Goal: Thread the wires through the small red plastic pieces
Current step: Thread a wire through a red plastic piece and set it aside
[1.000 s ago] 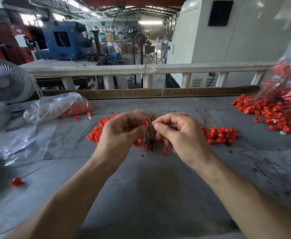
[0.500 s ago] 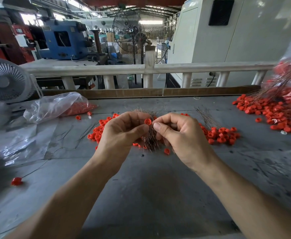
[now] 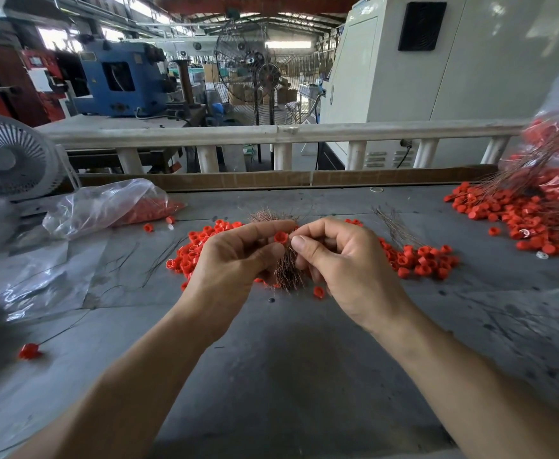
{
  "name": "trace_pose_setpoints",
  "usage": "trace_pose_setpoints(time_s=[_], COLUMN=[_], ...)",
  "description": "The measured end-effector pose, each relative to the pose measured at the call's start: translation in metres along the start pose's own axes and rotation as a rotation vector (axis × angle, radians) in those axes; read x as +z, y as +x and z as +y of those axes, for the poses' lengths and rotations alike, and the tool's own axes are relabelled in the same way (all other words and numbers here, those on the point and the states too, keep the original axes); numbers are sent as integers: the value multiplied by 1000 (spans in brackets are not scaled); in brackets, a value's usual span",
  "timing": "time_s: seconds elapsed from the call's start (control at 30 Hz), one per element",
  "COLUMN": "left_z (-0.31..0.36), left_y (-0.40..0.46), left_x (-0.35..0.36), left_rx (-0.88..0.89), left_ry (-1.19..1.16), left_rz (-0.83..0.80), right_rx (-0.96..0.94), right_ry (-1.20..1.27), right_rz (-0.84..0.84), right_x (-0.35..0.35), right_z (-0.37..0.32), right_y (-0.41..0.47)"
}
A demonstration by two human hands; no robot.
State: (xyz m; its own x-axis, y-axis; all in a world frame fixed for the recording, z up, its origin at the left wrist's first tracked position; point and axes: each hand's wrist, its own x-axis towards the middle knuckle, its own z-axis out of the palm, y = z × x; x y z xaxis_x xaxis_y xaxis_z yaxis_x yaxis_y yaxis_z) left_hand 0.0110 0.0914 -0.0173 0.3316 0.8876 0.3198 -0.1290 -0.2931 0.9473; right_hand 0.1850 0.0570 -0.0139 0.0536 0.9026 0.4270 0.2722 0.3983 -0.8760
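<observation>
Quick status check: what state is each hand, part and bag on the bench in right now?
Left hand: pinches a red piece, holds the wire bundle.
Right hand: fingers pinched together beside that piece; the wire itself is too thin to see.
Red piece: held up between the fingertips.
Wire bundle: upright in the left hand.
Plastic bag: lying on its side, red pieces inside.
Threaded piece: lying at the table's left edge, wire attached.

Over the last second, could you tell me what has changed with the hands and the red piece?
The red piece has come up a little, further clear of the left hand, which pinches it. The right hand stayed close beside it, fingertips pinched together. The bundle of wires in the left hand and the red piles on the table stayed put.
</observation>
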Motion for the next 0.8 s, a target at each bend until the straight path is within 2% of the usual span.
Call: trace_pose_setpoints(time_s=[0.27, 0.8], left_z=[-2, -1], left_y=[1, 1], left_x=[-1, -1], left_rx=[23, -20], left_ry=[65, -71], left_rz=[-5, 52], right_rx=[13, 30], right_ry=[-50, -64], right_rz=[-20, 40], right_x=[0, 0], right_z=[2, -3], right_y=[1, -2])
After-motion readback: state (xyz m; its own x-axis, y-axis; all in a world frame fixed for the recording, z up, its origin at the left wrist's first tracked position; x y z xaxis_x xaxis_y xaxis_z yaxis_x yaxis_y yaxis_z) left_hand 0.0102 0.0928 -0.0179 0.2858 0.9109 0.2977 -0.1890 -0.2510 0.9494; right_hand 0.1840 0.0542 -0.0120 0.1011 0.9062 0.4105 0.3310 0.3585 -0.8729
